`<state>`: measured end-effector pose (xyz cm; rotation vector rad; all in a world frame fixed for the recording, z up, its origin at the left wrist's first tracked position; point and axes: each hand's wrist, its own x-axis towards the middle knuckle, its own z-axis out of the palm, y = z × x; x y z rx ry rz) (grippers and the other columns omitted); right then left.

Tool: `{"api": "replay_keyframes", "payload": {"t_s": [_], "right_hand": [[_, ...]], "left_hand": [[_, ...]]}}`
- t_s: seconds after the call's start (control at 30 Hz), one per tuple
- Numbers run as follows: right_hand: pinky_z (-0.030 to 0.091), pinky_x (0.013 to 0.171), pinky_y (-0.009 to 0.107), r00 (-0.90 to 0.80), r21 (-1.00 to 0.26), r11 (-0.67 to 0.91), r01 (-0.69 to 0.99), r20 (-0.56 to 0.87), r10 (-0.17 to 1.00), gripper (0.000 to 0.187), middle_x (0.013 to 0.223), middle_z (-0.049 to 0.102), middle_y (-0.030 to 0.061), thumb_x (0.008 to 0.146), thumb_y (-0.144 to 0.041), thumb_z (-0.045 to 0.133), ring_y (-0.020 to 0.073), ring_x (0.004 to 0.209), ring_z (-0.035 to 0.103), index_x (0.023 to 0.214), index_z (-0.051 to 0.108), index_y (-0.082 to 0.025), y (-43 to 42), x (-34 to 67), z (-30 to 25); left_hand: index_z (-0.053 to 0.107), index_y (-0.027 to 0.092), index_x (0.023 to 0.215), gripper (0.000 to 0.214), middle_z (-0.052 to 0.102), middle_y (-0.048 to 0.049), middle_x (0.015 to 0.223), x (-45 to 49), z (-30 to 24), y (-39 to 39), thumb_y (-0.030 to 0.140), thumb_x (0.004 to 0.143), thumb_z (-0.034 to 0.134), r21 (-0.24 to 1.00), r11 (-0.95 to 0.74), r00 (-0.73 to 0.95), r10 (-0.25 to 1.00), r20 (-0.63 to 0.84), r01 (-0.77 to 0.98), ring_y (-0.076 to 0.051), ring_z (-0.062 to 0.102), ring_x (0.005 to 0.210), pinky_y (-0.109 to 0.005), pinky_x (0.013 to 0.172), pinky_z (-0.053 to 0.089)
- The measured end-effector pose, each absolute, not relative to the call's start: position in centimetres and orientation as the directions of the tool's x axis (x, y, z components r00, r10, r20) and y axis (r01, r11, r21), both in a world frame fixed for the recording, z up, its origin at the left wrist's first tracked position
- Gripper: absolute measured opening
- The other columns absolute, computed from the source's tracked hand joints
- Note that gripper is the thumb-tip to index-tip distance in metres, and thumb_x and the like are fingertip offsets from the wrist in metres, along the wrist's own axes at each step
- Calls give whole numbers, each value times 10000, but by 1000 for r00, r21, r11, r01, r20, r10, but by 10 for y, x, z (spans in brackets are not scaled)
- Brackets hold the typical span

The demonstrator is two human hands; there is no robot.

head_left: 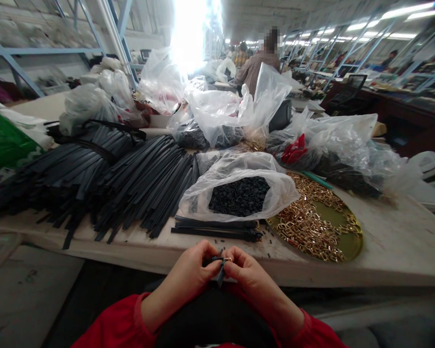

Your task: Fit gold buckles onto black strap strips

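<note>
Both hands meet just below the table's front edge, pinching one end of a narrow black strap (219, 270). My left hand (192, 275) grips it from the left with curled fingers. My right hand (248, 275) pinches it from the right, where a small metal piece shows at the fingertips. Directly ahead on the table lie a few finished black straps (217, 228). Behind them is an open clear bag of small black loops (239, 195). A round gold tray (351, 244) of gold buckles sits to the right.
A large heap of black straps (105, 179) covers the table's left half. Several clear plastic bags (221, 111) of parts crowd the back. A green bag (3, 140) lies far left. A person in a brown top (255, 65) stands beyond the table.
</note>
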<state>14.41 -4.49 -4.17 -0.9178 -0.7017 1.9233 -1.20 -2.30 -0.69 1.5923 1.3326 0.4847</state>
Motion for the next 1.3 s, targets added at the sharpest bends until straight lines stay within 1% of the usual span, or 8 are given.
{"api": "replay_keyframes", "payload": {"t_s": [0.27,0.43,0.7,0.8,0.87,0.97,1.07,1.3], "right_hand": [[363,527,218,-33,-970,-209,-126,-206,978,277,622,463,-61,723,-404,607,96,542,449,779,418,-209,-32,147,-52],[329,507,208,-171,-983,-162,91,-176,969,204,619,466,-49,793,-392,521,93,553,428,822,491,-192,-30,151,-54],[286,399,171,-369,-830,-498,-251,-393,842,357,552,564,-51,688,-481,615,64,402,423,756,400,-204,-25,151,-43],[289,389,166,-397,-792,-551,-261,-432,810,363,555,562,-51,682,-489,606,59,387,422,756,393,-204,-24,151,-39],[313,414,176,-359,-861,-481,-167,-401,843,301,563,557,-46,731,-455,564,67,421,433,749,402,-202,-25,153,-35],[353,501,202,-292,-967,-185,174,-230,928,149,617,556,-27,800,-322,502,88,529,461,742,459,-191,-27,158,-29],[356,563,221,-354,-867,150,475,-33,935,93,670,545,-6,808,-211,471,109,608,471,724,500,-183,-32,164,-25],[328,513,205,-520,-740,358,570,13,854,162,618,506,-6,805,-135,433,107,558,439,656,482,-176,-40,168,-23]], "left_hand": [[588,127,879,214,638,-32,841,-12,-4,-20,302,758,568,950,257,423,851,-310,179,-157,565,783,-251,703,421],[587,113,884,227,634,-42,847,-12,-9,-15,281,732,590,926,360,432,821,-372,113,-172,562,810,-271,736,416],[584,108,863,293,655,-60,838,-8,-7,-19,326,683,660,845,524,485,769,-416,-105,-190,585,819,-307,789,416],[587,110,866,314,659,-62,813,-8,-7,-20,344,675,670,816,557,492,759,-426,-155,-191,593,799,-307,779,420],[591,112,877,319,657,-60,812,-9,-9,-20,357,685,662,821,559,484,754,-444,-117,-188,591,801,-296,768,419],[593,114,899,323,654,-62,835,-10,-14,-20,362,698,647,837,546,473,745,-471,-26,-185,584,813,-283,753,417],[592,112,906,323,652,-61,838,-11,-18,-22,352,696,639,854,518,469,742,-479,54,-175,583,762,-273,697,428],[605,117,911,227,660,-49,862,-10,-11,-31,240,723,577,891,359,480,752,-453,277,-178,590,778,-264,688,441]]}}
